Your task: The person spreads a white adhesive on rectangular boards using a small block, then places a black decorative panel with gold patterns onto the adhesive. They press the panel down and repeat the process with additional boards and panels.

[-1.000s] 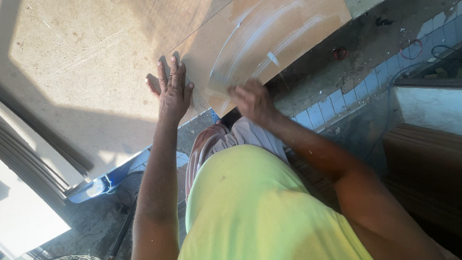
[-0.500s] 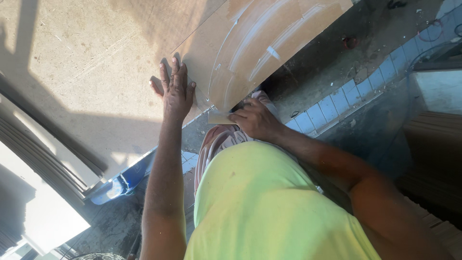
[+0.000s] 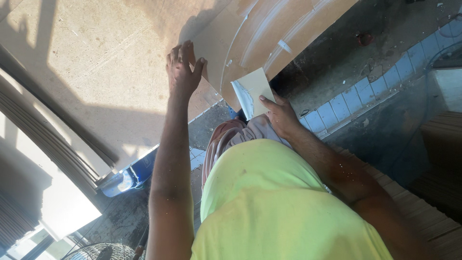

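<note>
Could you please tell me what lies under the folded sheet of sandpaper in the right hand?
The right hand holds the folded sandpaper against the curved edge of the brown board. Pale sanded streaks show on the board around it. The patch directly beneath is covered. The left hand lies flat on the board.

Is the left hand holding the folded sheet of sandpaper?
No, the right hand holds the sandpaper; the left hand lies flat on the board.
</note>
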